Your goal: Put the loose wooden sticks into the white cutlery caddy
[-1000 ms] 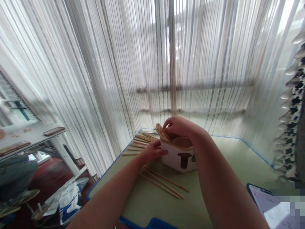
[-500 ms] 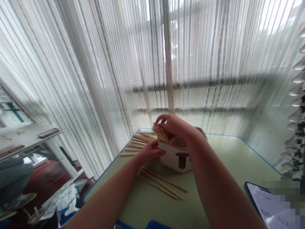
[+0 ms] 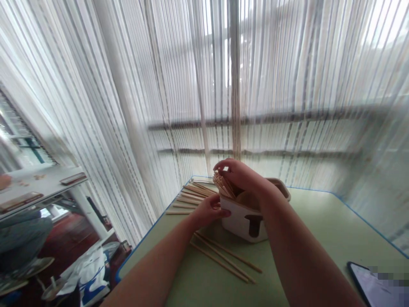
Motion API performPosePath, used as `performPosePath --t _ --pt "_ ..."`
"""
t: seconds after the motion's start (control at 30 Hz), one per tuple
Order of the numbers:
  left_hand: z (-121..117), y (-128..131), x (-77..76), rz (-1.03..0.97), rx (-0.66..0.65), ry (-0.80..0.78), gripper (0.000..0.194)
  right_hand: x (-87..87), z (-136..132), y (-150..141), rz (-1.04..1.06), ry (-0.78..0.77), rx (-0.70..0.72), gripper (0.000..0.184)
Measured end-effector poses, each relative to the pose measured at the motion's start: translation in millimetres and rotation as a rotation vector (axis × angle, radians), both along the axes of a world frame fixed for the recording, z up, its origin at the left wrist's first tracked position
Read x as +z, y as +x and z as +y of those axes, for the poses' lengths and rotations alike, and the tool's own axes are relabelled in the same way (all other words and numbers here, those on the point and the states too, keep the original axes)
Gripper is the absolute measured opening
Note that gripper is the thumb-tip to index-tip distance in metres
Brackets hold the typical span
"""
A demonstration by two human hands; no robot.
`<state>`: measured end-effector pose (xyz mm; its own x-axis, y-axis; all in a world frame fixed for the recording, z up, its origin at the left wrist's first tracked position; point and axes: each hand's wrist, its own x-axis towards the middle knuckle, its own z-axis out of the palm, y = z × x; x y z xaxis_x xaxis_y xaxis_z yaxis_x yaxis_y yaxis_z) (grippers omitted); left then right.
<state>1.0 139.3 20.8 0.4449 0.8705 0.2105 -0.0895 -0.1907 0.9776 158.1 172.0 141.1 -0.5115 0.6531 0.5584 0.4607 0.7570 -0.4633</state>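
A white utensil holder [image 3: 238, 224] with a brown inside and a dark T-shaped mark stands on the green table. Its left compartment holds a bundle of wooden chopsticks [image 3: 226, 184], tips leaning up and left. My right hand [image 3: 238, 172] reaches over the holder, fingers curled and closed at the tops of the chopsticks; the exact grip is partly hidden. My left hand [image 3: 209, 211] grips the holder's left side, thumb on the front wall. Behind my left hand several loose chopsticks [image 3: 185, 200] lie fanned out. Three more chopsticks [image 3: 226, 258] lie in front of the holder.
A phone [image 3: 377, 283] lies at the table's right front. The green table [image 3: 319, 230] has a blue edge, and a striped sheer curtain [image 3: 179, 85] hangs behind it. On the left are a white table [image 3: 51, 183], a seated person's leg [image 3: 25, 238] and plastic bags [image 3: 92, 273].
The whole view has shifted, so the holder and both hands appear slightly lower and farther right. Both hands keep nearly the same places on the holder and chopsticks.
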Motion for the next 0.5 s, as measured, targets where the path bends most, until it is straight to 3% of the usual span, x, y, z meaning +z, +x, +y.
performPosePath --t 0.5 --pt "-1.6 1.3 0.2 0.005 -0.004 0.010 0.054 12.3 -14.1 13.7 0.133 -0.146 -0.056 0.019"
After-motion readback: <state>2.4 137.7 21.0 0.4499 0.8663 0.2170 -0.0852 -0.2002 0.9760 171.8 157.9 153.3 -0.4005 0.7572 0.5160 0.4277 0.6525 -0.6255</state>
